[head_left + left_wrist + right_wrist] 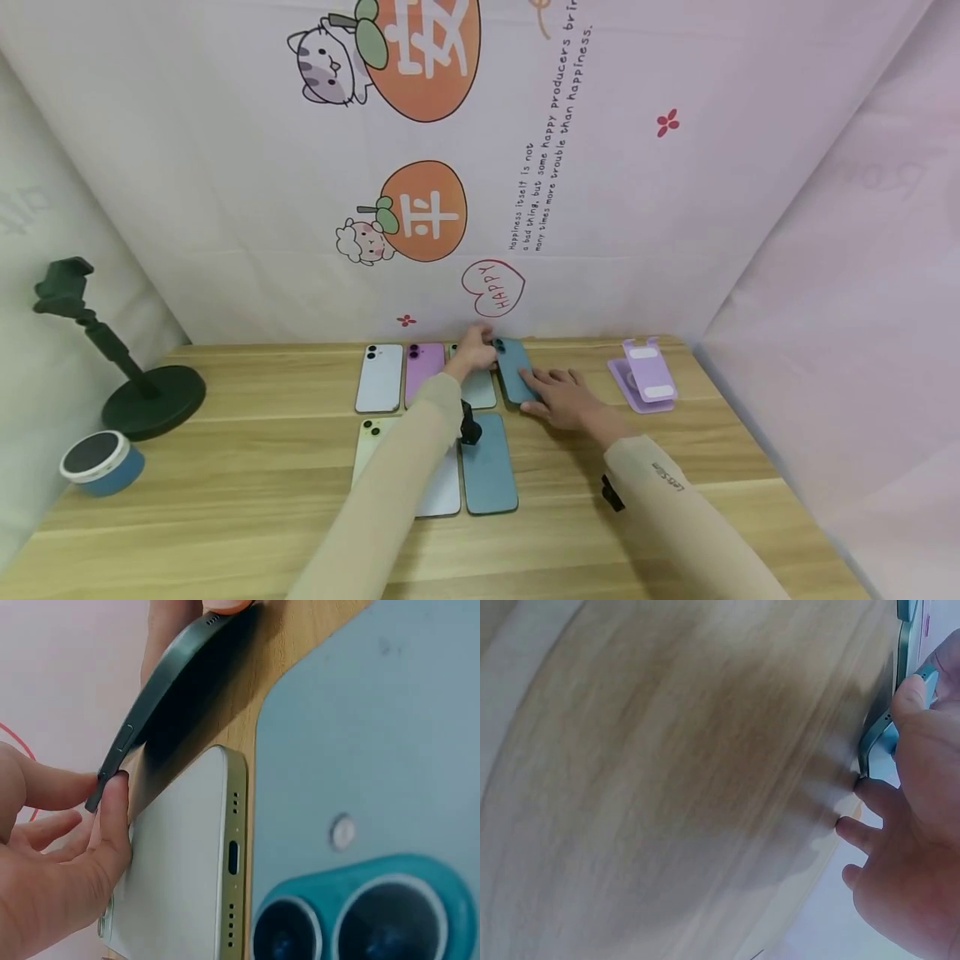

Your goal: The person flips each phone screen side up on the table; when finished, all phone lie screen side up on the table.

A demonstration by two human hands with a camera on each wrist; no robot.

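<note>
A teal smartphone [514, 371] stands tilted off the table at the right end of the back row, its camera side up. My left hand [474, 352] pinches its far left corner between thumb and finger, as the left wrist view shows at the phone's edge [124, 739]. My right hand [564, 400] grips its near end and right side; in the right wrist view the thumb [909, 697] lies along one edge. Left of it lie a pale green phone [478, 390], a purple phone [424, 365] and a white phone [379, 379].
In the front row lie another teal phone [491, 471], a whitish phone [444, 487] and a pale yellow phone [366, 446], partly behind my left sleeve. A purple phone stand [649, 375] is at right. A dark green stand [153, 404] and a blue-white round container [112, 475] are at left.
</note>
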